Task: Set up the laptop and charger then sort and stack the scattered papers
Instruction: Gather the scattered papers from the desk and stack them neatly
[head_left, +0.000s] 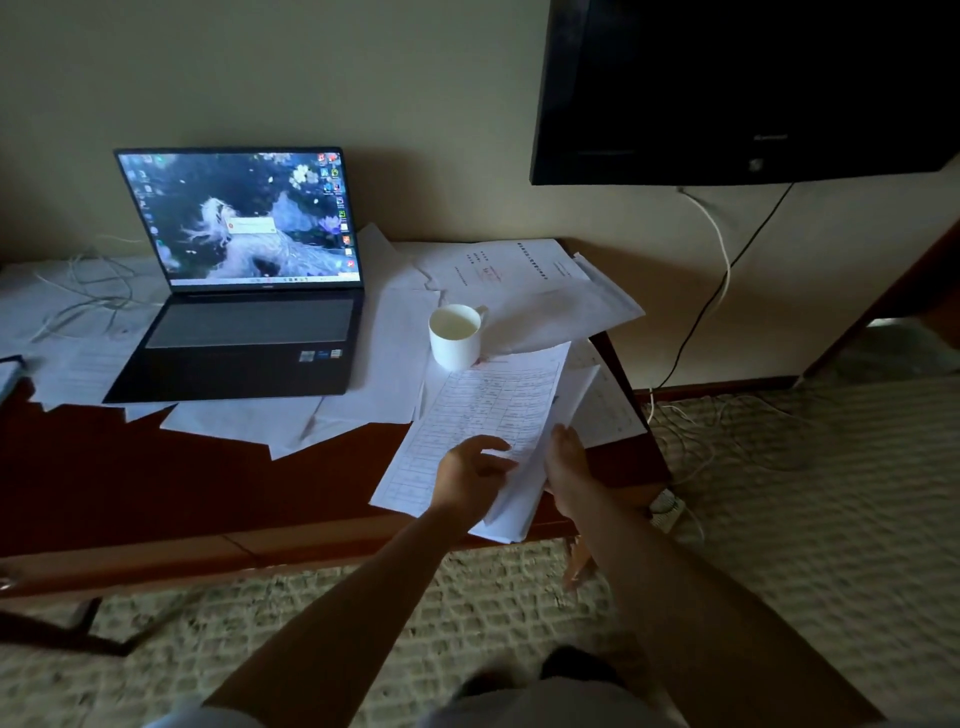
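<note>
An open laptop (244, 291) with a lit screen sits on the dark wooden desk (182, 483), resting on scattered white papers (374, 353). More sheets (524, 280) lie at the desk's far right corner. At the front right edge, a small stack of papers topped by a printed table sheet (483, 415) tilts up. My right hand (566, 457) grips its right edge from the side. My left hand (472, 467) rests on the top sheet with fingers loosely spread. A tangle of white cable (88, 296) lies left of the laptop; I cannot make out a charger.
A white mug (454, 335) stands on papers between the laptop and the held stack. A dark wall-mounted screen (743, 88) hangs at upper right, with cables (717, 291) dropping to the patterned carpet (779, 493). A power strip (666, 506) lies beside the desk's right end.
</note>
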